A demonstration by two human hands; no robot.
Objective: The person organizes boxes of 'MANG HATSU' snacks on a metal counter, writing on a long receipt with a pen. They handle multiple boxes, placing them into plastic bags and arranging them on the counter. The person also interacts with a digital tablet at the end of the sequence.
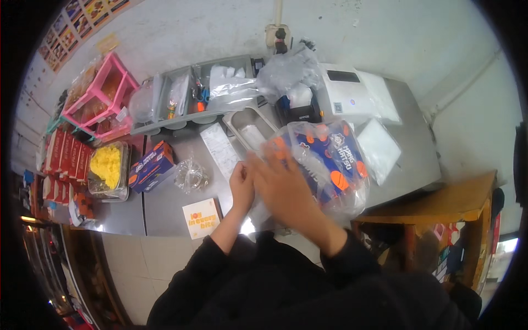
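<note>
My left hand (242, 187) is raised over the front part of the steel counter, its fingers curled; whether it pinches anything does not show. My right hand (284, 181), blurred, is close beside it, fingers extended, at the left side of a clear plastic bag (359, 198) around blue and orange printed packaging (340, 161). Whether the right hand touches the bag cannot be told. A small white box with orange lettering (201, 218) lies by my left forearm. Behind the hands are a long white paper sheet (220, 148) and a steel pan (235, 120).
Further left stand a blue printed box (152, 167), a clear plastic bundle (192, 175) and a tub of yellow food (108, 165). A grey divided tray (163, 123), a pink rack (108, 103), a black printer (303, 114) and a white machine (344, 90) line the back.
</note>
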